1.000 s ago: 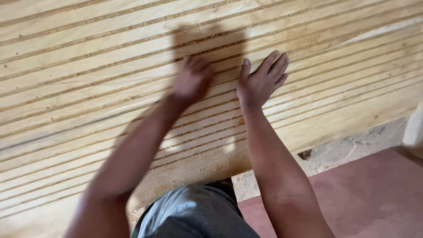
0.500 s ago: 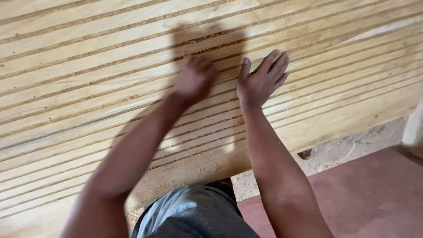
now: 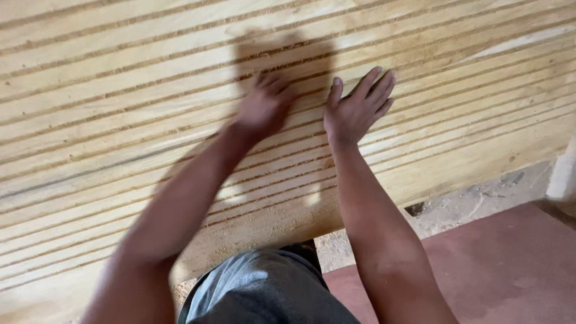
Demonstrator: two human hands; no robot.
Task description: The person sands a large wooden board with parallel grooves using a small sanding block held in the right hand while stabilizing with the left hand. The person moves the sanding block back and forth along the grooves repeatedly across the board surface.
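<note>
Panel: big grooved wooden panel (image 3: 120, 120) fills most of the view, right under both hands.
Right hand: right hand (image 3: 355, 108) flat on it, fingers spread.
Left hand: left hand (image 3: 264, 107) just beside, blurry, can't tell its grip.
Floor: reddish floor (image 3: 510, 264) lower right.

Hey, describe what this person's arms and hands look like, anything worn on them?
Both arms are bare from above the elbow down: no sleeves reach into view, and no gloves, watch, rings or bands show. The right hand is sharp, its fingers and short nails plain to see. The left hand is blurred, so small details on it cannot be told. Grey cloth covers the lap below.
</note>
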